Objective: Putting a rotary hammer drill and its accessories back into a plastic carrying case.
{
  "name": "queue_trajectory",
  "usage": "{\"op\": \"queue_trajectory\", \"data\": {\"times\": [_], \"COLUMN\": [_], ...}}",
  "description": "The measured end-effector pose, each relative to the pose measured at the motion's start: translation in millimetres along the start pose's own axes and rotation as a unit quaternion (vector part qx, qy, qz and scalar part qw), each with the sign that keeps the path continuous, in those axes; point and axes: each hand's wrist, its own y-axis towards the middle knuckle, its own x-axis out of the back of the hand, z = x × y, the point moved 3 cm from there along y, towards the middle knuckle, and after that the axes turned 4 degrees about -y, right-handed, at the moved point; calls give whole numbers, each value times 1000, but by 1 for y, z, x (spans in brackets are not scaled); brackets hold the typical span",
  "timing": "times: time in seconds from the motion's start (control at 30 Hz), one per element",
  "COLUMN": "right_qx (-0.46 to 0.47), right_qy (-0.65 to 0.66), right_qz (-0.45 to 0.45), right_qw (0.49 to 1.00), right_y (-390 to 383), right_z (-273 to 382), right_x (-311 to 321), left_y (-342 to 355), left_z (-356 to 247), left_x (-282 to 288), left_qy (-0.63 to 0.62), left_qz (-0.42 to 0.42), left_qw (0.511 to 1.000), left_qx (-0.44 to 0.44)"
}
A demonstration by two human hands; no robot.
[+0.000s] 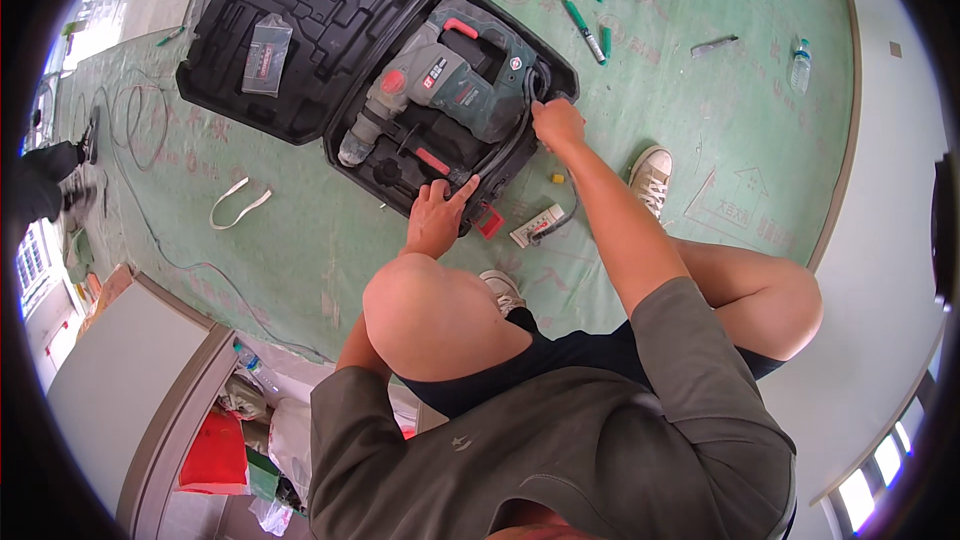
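Observation:
A grey-green rotary hammer drill (455,90) with red accents lies in an open black plastic case (375,90). Its black power cord (522,135) is tucked along the near inner side. My right hand (558,126) is closed on the cord at the case's right corner, and a loose length of it hangs down to the floor. At the near rim rests my left hand (437,218), index finger stretched along the edge by the cord, other fingers apart. A grey-and-red packet (267,55) lies in the case's lid half.
Beside the case are a red latch (488,221), a white tube (537,226) and a small yellow piece (558,178). Farther off lie a green marker (583,30), a water bottle (801,67) and a white strap (240,204). Another person's feet (85,155) show at far left.

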Motion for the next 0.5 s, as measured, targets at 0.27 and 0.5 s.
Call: {"op": "queue_trajectory", "data": {"times": [0.27,0.5], "right_qx": [12,70], "right_qy": [-16,-64], "right_qz": [-142,-241], "right_qw": [990,966], "right_y": [19,21], "right_z": [-6,-4], "right_x": [-12,-7], "left_y": [3,6], "left_z": [-2,-5], "left_x": [0,1], "left_qy": [-1,-3], "left_qz": [-3,5], "left_qw": [1000,1000], "left_qx": [-20,-10]}}
